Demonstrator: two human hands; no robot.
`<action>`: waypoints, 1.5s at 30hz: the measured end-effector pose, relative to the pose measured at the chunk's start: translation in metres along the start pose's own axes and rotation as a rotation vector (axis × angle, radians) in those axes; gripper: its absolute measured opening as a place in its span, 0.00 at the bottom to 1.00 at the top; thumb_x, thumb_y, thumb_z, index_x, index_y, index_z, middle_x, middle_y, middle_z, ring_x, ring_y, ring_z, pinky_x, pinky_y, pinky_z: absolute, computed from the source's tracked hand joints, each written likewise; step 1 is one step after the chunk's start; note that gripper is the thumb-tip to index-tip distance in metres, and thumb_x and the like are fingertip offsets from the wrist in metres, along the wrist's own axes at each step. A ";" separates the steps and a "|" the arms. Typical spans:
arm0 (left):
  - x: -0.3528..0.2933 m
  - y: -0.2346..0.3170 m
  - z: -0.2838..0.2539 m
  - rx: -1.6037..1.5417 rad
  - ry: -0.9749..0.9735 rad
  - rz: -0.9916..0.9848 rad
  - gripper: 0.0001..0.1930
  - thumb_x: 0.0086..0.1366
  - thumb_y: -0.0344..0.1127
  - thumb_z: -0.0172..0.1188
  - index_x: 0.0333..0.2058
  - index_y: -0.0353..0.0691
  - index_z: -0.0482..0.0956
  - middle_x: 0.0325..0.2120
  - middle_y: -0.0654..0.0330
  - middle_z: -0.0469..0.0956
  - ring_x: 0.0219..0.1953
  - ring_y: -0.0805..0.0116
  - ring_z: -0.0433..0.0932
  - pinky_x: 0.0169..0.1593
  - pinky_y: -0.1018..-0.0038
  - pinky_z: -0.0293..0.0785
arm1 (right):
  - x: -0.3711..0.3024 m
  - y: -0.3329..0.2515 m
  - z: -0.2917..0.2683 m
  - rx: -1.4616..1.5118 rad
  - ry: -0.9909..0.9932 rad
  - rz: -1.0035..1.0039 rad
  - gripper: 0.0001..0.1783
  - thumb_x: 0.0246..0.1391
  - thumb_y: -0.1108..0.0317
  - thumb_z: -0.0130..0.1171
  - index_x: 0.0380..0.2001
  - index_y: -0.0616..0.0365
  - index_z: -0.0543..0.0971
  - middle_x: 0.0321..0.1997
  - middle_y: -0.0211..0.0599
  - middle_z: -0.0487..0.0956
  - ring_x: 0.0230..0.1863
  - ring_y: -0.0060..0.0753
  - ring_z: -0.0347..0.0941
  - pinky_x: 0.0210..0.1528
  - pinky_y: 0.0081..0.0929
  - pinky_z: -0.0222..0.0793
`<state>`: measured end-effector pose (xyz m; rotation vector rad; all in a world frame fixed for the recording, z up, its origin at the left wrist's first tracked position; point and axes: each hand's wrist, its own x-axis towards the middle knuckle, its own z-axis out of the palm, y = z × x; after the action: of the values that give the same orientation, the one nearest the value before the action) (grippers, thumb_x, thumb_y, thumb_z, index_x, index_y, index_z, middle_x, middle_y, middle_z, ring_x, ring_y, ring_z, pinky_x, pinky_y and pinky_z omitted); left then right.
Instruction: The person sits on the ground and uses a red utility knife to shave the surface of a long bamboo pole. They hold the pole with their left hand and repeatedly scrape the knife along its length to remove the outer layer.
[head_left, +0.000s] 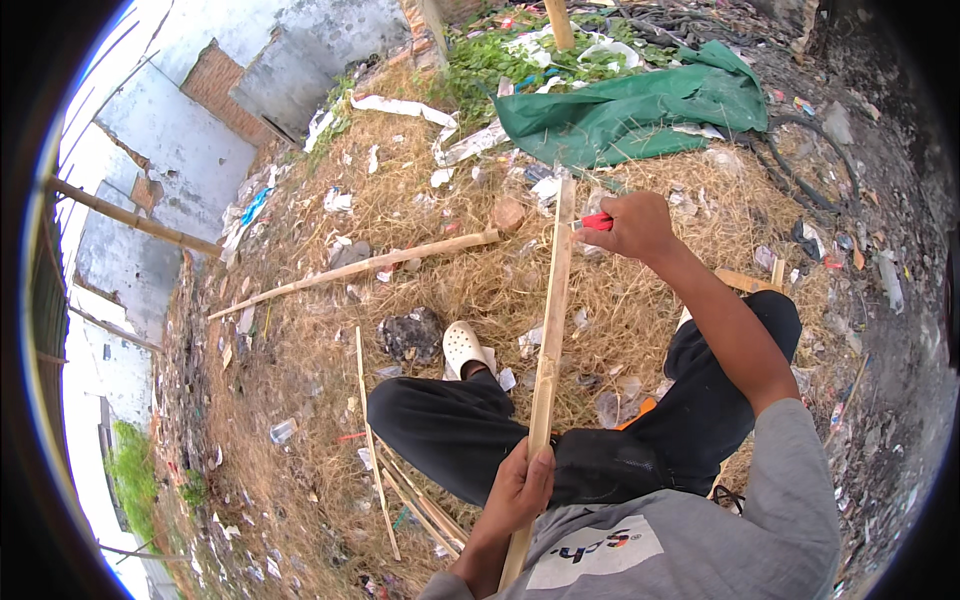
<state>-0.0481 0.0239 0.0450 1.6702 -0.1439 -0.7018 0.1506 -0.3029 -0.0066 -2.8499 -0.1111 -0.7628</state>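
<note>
A long, pale bamboo strip (548, 350) runs from my lap out in front of me, tilted slightly to the right at its far end. My left hand (521, 487) is wrapped around its near part, with the thumb lying along the top. Near the far end, my right hand (636, 226) grips a red-handled knife (597, 221). The knife's short metal part meets the right edge of the strip; how far it bites in is too small to tell.
Dry grass with scattered litter surrounds me. A bamboo pole (360, 266) lies ahead to the left, and thin strips (420, 505) lie by my left leg. Beyond are a stone (508, 214) and a green tarp (640, 110). A dark lump (411, 335) sits beside my pale clog (462, 349).
</note>
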 end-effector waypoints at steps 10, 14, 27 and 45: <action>-0.030 -0.020 -0.006 -0.150 -0.069 -0.137 0.14 0.74 0.43 0.44 0.33 0.40 0.66 0.13 0.70 0.64 0.13 0.84 0.60 0.18 0.84 0.57 | 0.017 0.072 -0.016 0.272 -0.177 0.717 0.46 0.52 0.21 0.38 0.12 0.56 0.76 0.13 0.42 0.73 0.20 0.44 0.74 0.26 0.39 0.69; -0.010 -0.011 -0.003 -0.145 0.019 -0.064 0.14 0.74 0.42 0.45 0.32 0.40 0.68 0.11 0.70 0.64 0.11 0.84 0.60 0.16 0.85 0.56 | -0.021 -0.034 -0.029 0.330 -0.138 0.202 0.39 0.47 0.26 0.53 0.10 0.53 0.73 0.09 0.38 0.68 0.16 0.45 0.71 0.22 0.39 0.65; 0.013 -0.006 -0.009 -0.207 0.035 0.043 0.15 0.74 0.44 0.44 0.33 0.38 0.67 0.09 0.68 0.64 0.09 0.83 0.58 0.14 0.85 0.54 | -0.058 -0.087 -0.027 0.455 -0.059 -0.181 0.37 0.40 0.26 0.60 0.09 0.52 0.69 0.08 0.35 0.65 0.11 0.42 0.64 0.15 0.37 0.56; 0.013 -0.009 -0.010 -0.365 -0.072 0.016 0.13 0.75 0.43 0.41 0.35 0.40 0.66 0.09 0.69 0.61 0.09 0.81 0.57 0.16 0.82 0.52 | -0.054 -0.082 -0.027 0.348 -0.004 -0.199 0.37 0.40 0.25 0.58 0.08 0.50 0.72 0.07 0.33 0.66 0.09 0.38 0.65 0.15 0.34 0.58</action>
<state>-0.0350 0.0288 0.0322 1.2953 -0.0743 -0.7289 0.0809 -0.2294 0.0025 -2.5330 -0.4846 -0.6949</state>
